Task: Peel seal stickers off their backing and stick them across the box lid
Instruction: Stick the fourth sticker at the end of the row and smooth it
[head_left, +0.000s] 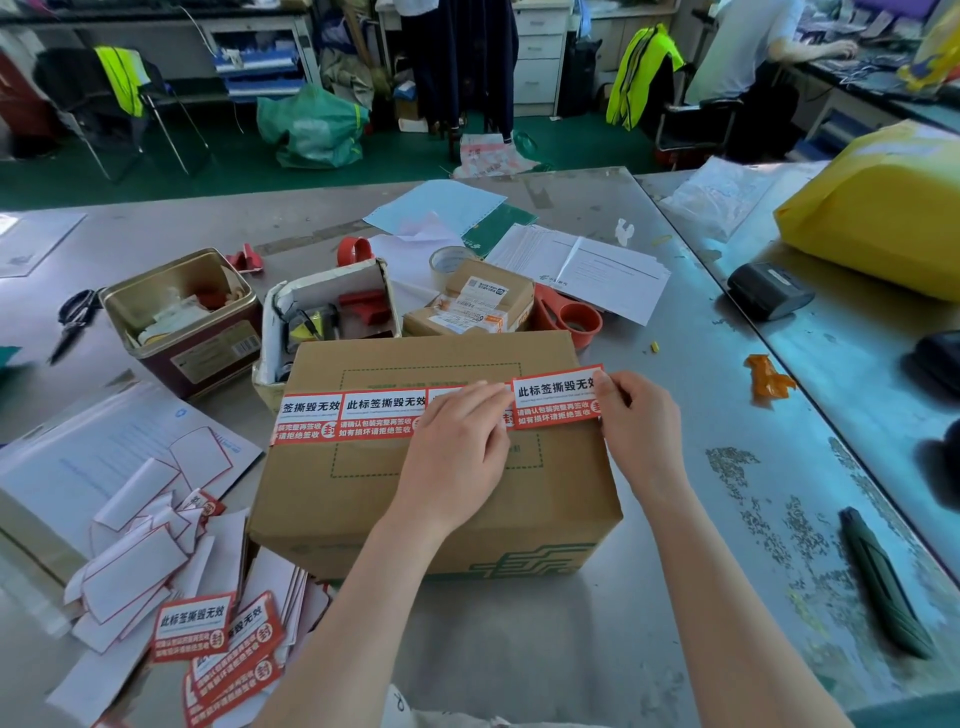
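Here the cardboard box (431, 467) sits on the metal table (727, 519) right under both hands, its lid crossed by a row of red-and-white seal stickers (348, 413) running out to the left of the left hand (457, 441). That hand lies flat on the lid, fingers straight and together, pressing down the sticker beneath it. Just to its right, the right hand (636, 415) pinches the outer end of the newest sticker (556, 397) between thumb and curled fingers; the sticker reaches past the lid's right edge, and its near end meets the left hand's fingertips. Below and left of the left forearm lies a loose heap of unused stickers (218, 644) and peeled white backing papers (135, 566). Beyond the hands, behind the box, stand a smaller parcel (478, 304) and an open tin (182, 317).
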